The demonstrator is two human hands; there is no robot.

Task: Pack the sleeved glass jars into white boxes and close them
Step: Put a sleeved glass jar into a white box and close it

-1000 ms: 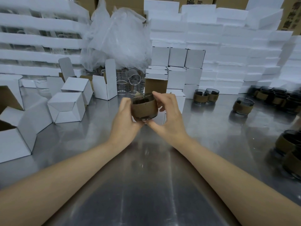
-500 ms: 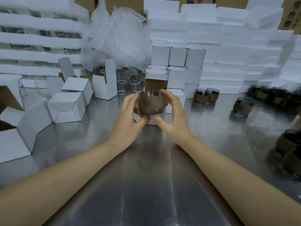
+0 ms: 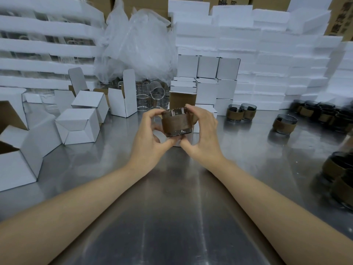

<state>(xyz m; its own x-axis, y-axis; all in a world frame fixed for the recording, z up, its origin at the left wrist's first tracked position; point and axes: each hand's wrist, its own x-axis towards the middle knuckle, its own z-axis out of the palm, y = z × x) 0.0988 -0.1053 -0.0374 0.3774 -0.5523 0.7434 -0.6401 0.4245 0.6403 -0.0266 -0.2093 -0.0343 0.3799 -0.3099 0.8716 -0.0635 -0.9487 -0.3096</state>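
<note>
I hold a dark glass jar with a brown sleeve (image 3: 176,122) in the air above the metal table (image 3: 172,217), at the centre of the head view. My left hand (image 3: 148,139) grips its left side and my right hand (image 3: 203,131) grips its right side, thumbs under the base. Right behind the jar stands an open white box (image 3: 194,136) with its brown-lined flap (image 3: 182,100) raised; the jar and my hands hide most of it.
Folded white boxes (image 3: 77,126) and an open one (image 3: 123,101) lie at left. Closed boxes (image 3: 208,66) are stacked behind. More sleeved jars (image 3: 241,112) stand at right and at the right edge (image 3: 338,173). Clear beakers (image 3: 143,96) and plastic wrap (image 3: 137,44) sit at the back.
Both hands have carried the jar up and away from me, toward the open box, and turned it so its side faces me.
</note>
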